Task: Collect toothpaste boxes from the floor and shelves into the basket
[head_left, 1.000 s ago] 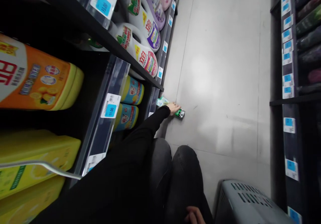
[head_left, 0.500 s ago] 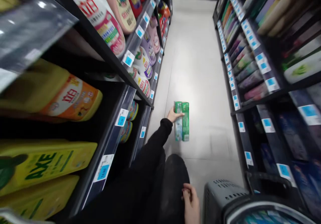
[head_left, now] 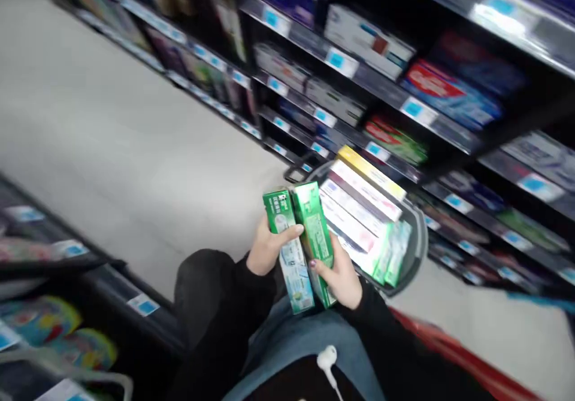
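Observation:
Two long green toothpaste boxes are held side by side above my lap. My left hand is wrapped around the left toothpaste box, which has a pale blue and white lower part; the thumb reaches across its face. Around the right toothpaste box my right hand is closed, thumb in front. The boxes' tops lean slightly apart, and the fingers behind them are hidden. Just right of my hands stands a grey shopping basket holding several long boxes, some white, one yellow-edged and some green.
Shelves of boxed goods with blue-and-white price tags rise behind and right of the basket. Another shelf stands close on my left. Pale floor runs between them. A white earphone dangles over my lap.
My view has swung right towards the basket and the opposite shelves. The two green boxes, earlier in my left hand alone, are nearer my body, and my right hand has taken hold of one.

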A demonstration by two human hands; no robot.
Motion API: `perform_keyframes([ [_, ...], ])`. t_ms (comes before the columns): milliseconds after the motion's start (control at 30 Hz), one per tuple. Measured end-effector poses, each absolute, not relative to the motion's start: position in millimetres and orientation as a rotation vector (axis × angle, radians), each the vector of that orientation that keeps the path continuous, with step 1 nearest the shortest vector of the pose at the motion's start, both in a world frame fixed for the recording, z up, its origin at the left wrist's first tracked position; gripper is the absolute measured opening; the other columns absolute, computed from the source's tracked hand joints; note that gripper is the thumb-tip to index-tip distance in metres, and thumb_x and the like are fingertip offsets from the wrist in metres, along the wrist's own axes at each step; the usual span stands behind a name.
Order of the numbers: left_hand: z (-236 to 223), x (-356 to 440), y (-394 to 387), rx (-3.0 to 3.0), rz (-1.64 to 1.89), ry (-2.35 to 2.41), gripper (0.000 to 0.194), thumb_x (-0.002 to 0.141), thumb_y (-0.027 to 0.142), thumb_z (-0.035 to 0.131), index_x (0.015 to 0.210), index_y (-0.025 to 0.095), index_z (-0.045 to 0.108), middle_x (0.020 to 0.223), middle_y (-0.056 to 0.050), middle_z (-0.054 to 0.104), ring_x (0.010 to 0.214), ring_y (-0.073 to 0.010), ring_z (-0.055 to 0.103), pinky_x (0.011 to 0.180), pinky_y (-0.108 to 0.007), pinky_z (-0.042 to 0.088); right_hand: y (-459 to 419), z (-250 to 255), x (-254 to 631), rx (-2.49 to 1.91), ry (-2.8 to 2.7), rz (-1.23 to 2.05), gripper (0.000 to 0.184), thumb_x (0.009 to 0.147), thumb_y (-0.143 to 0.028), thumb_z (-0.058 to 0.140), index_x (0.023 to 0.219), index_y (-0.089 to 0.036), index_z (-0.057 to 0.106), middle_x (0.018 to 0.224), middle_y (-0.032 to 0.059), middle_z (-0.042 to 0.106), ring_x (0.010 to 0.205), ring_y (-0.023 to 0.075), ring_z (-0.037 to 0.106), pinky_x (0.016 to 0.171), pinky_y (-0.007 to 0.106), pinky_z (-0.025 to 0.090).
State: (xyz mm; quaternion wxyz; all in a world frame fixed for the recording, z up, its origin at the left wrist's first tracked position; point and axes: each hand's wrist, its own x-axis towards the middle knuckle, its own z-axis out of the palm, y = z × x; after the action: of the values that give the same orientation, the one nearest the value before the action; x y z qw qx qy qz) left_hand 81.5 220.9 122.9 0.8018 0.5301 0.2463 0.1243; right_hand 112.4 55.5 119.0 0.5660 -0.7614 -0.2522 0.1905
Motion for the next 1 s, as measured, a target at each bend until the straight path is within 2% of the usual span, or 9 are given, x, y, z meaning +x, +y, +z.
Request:
perform_keyframes([
  [167,137.9,86.1,156.2,1.292,0.056,0.411,0.047,0.051,0.034,0.083,0.089,0.017,0.061,0.089,-0.008,0.071,0.073,-0.0259,0.069,0.062,-0.037,0.059,-61.1,112.0,138.2,-1.689,-0.051,0.179,0.056,0.087,-0.051,0.045,0.129,-0.014,0.049,0.123,0.0124,0.062,0.106,0.0229,0.062,0.088,0.034,0.050],
  [267,133.8,75.7,135.8,1.249,-0.038,0.385,0.044,0.053,0.039,0.081,0.087,0.017,0.064,0.084,-0.010,0.072,0.070,-0.0280,0.070,0.062,-0.040,0.059,-139.2,77.9,168.9,-1.948,0.260,-0.007,0.056,0.082,-0.048,0.051,0.124,-0.012,0.051,0.122,0.0152,0.062,0.107,0.0248,0.060,0.090,0.035,0.047],
  [333,130.5,70.2,131.0,1.192,-0.072,0.376,0.043,0.054,0.042,0.080,0.085,0.017,0.065,0.085,-0.011,0.072,0.068,-0.0293,0.070,0.059,-0.042,0.060,-179.3,54.1,191.4,-2.201,0.502,0.030,0.052,0.078,-0.045,0.058,0.118,-0.011,0.056,0.118,0.0161,0.063,0.107,0.0275,0.059,0.093,0.037,0.044],
  [400,129.8,67.4,129.9,1.184,-0.052,0.379,0.043,0.053,0.041,0.080,0.085,0.017,0.066,0.084,-0.011,0.072,0.067,-0.0302,0.070,0.057,-0.043,0.060,-200.9,38.7,211.7,-2.395,0.618,0.135,0.049,0.080,-0.045,0.058,0.117,-0.012,0.057,0.115,0.0165,0.064,0.107,0.0287,0.060,0.093,0.038,0.043],
  [567,140.3,65.9,125.2,1.243,0.077,0.401,0.040,0.054,0.040,0.079,0.084,0.016,0.065,0.089,-0.012,0.071,0.076,-0.0326,0.070,0.059,-0.042,0.060,-180.8,35.7,240.2,-2.810,0.610,0.310,0.051,0.085,-0.045,0.056,0.116,-0.004,0.054,0.106,0.0244,0.063,0.099,0.0317,0.061,0.086,0.039,0.045],
  [700,142.3,64.1,122.0,1.248,0.049,0.404,0.039,0.056,0.039,0.078,0.085,0.017,0.066,0.091,-0.012,0.071,0.080,-0.0330,0.070,0.063,-0.043,0.060,-153.1,32.1,242.6,-3.009,0.615,0.141,0.049,0.086,-0.038,0.053,0.114,0.002,0.052,0.100,0.0279,0.062,0.106,0.0357,0.056,0.084,0.043,0.044],
  [767,138.4,63.0,123.8,1.251,0.029,0.402,0.040,0.055,0.039,0.079,0.085,0.017,0.066,0.091,-0.011,0.071,0.079,-0.0323,0.070,0.063,-0.043,0.061,-150.1,27.9,242.8,-3.055,0.582,0.040,0.047,0.087,-0.036,0.049,0.111,0.004,0.053,0.099,0.0296,0.061,0.108,0.0383,0.054,0.085,0.046,0.042],
  [867,132.2,63.0,129.8,1.256,0.011,0.406,0.041,0.054,0.040,0.080,0.086,0.017,0.066,0.090,-0.011,0.071,0.076,-0.0312,0.070,0.060,-0.042,0.061,-153.0,25.3,248.9,-3.042,0.534,0.008,0.049,0.088,-0.033,0.045,0.113,0.008,0.051,0.101,0.0315,0.060,0.099,0.0380,0.058,0.083,0.046,0.043],
  [1000,131.1,66.0,137.4,1.279,-0.019,0.416,0.041,0.055,0.040,0.080,0.086,0.015,0.067,0.088,-0.012,0.072,0.071,-0.0300,0.070,0.061,-0.043,0.061,-152.8,29.6,264.1,-3.007,0.590,-0.015,0.045,0.087,-0.029,0.045,0.114,0.006,0.051,0.095,0.0285,0.062,0.093,0.0362,0.063,0.079,0.045,0.047],
])
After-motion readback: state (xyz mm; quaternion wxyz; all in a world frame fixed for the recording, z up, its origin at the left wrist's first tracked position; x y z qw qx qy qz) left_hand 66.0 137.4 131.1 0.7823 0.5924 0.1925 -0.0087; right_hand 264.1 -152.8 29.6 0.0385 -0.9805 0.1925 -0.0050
